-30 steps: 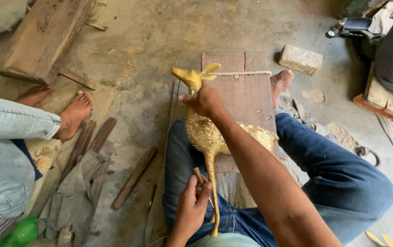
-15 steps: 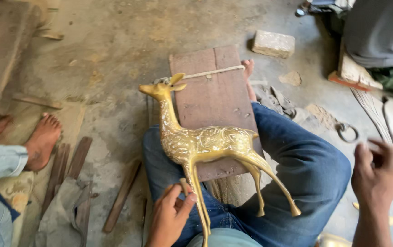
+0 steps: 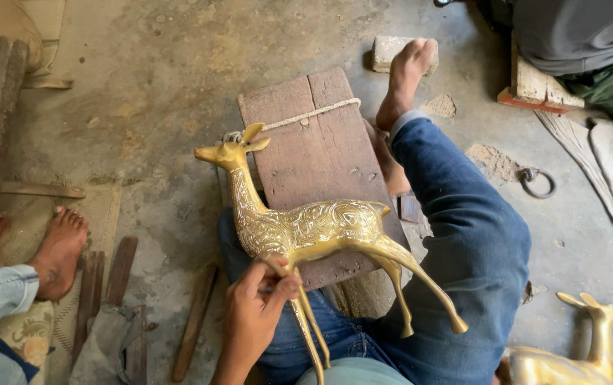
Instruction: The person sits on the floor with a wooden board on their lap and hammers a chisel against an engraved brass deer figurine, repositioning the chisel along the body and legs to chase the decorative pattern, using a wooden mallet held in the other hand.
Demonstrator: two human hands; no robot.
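Observation:
A golden brass deer figurine point(image 3: 306, 228) with engraved patterns on its body lies tilted over my lap, its head toward the upper left and its legs pointing down and right. My left hand point(image 3: 253, 317) grips the top of its front legs from below. Under the deer a worn wooden board point(image 3: 306, 142) rests on the floor, with a pale rope point(image 3: 313, 114) tied across it. My right leg in blue jeans point(image 3: 463, 235) stretches beside the board, bare foot point(image 3: 406, 71) at its far end. My right hand is out of view.
A second golden deer point(image 3: 577, 349) stands at the bottom right. Another person's bare foot point(image 3: 60, 249) and denim sleeve sit at left, near wooden sticks point(image 3: 196, 321). A brick point(image 3: 388, 46), a metal ring point(image 3: 538, 182) and someone in grey point(image 3: 577, 32) are further off.
My right hand, on the deer's neck a second ago and then lifted off at right, has left the view. The deer now lies more level across my lap, its legs swung rightward.

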